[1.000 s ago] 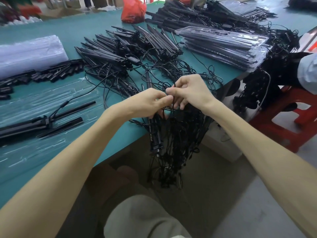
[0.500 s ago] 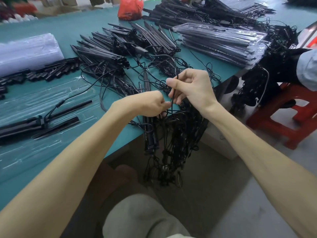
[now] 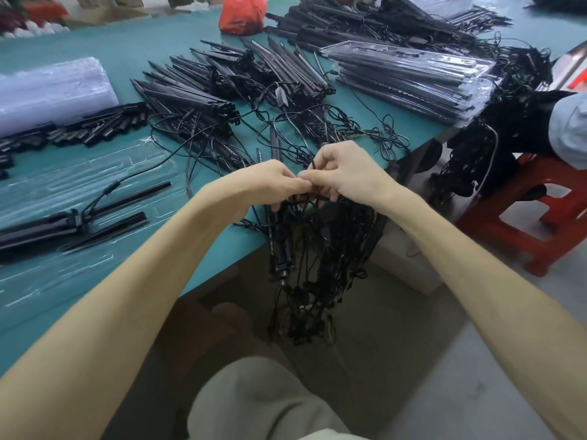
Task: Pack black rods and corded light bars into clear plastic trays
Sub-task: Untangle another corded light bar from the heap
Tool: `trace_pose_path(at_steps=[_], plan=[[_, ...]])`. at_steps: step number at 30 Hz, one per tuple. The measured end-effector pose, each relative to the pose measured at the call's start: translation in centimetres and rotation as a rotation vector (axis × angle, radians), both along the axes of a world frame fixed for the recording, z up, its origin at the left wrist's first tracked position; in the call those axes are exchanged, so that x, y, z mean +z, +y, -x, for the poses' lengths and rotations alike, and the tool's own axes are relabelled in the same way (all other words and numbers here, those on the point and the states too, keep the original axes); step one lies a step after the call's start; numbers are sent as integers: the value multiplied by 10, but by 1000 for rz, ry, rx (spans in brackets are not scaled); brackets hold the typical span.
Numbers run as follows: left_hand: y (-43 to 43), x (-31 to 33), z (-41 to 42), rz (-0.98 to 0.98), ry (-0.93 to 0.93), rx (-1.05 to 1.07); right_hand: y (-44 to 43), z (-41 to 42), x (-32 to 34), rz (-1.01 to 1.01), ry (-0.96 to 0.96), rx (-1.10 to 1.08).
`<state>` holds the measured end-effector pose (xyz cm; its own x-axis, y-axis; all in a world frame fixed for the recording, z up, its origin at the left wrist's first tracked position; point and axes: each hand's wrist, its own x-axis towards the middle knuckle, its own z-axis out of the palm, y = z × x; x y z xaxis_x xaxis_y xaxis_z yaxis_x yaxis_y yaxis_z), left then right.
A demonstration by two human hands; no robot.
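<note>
left hand: I see it over the near table edge, fingers curled and thumb pressed to forefinger, pinching a thin black cord. Its lower fingertips are tucked into the cord tangle.
right hand: thumb tip touches the left thumb. Thumb and forefinger pinch the same cord, whose end pokes up above the knuckles. The other fingers are curled down into the tangle.
tangled bundle of black cords: hangs off the table edge below both hands, down toward my lap.
black corded light bar: hangs upright at the tangle's left side, top end under the left hand.
clear plastic tray: lies flat on the table, left of the hands. Long black rods and one corded bar lie in it.
loose pile of black rods: sits mid-table beyond the hands, with cords trailing off it.
stack of filled clear trays: far right of the table, near its edge.
teal-green table: carries all of the above.
row of short black connector pieces: just behind the tray, in front of a roll of clear plastic sheeting.
red plastic bag: far edge of the table.
red plastic stool: on the floor to the right, well apart from the hands.
</note>
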<state>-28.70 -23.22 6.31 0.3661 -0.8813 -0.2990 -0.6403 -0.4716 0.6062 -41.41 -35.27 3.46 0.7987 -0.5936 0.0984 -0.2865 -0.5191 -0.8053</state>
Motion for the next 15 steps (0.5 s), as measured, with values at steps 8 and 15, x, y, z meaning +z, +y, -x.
trace_pose_path(at_steps=[8,15], plan=[[3,0,-4,26,43,23,-6,1,14,2,303,164],[6,-2,-7,36,83,42,-6,2,8,-101,154,145]])
